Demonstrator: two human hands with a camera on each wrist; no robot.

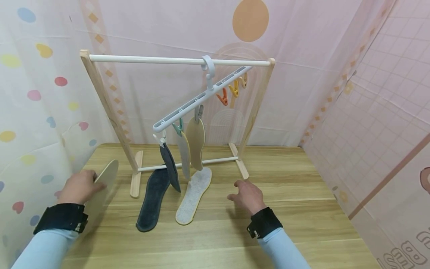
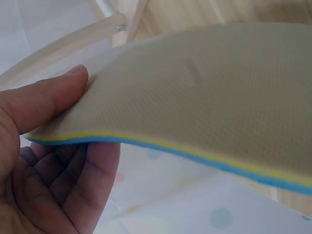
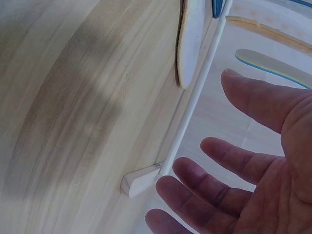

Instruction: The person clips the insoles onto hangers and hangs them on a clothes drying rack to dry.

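A small drying rack (image 1: pixel 111 112) stands on a wooden table (image 1: pixel 302 194), and every position below is given from it. From the rack's top bar hangs a clip hanger (image 1: pixel 201 99), tilted down toward the left. Three insoles are clipped along its lower end: a dark one (image 1: pixel 169 164), a grey one (image 1: pixel 184 155) and a beige one (image 1: pixel 196 144). Three orange and yellow clips (image 1: pixel 232 90) at its upper end hold nothing.

In front of the rack's lower bar lie two loose insoles, a dark insole (image 1: pixel 152 201) and a pale felt insole (image 1: pixel 195 196), side by side.

To the left of the rack, the left hand (image 1: pixel 78 186) pinches a tan insole (image 1: pixel 100 190) near one end, thumb on top and curled fingers (image 2: pixel 78 185) beneath; the left wrist view shows its yellow and blue edge layers. To the right of the rack's right foot, the right hand (image 1: pixel 248 195) hovers above the table with fingers (image 3: pixel 219 180) spread and loosely bent, holding nothing.

Judged step: one insole is in hand, ready for clipping. The next move would call for lifting its end up to a free clip and pressing that clip open with the empty hand.
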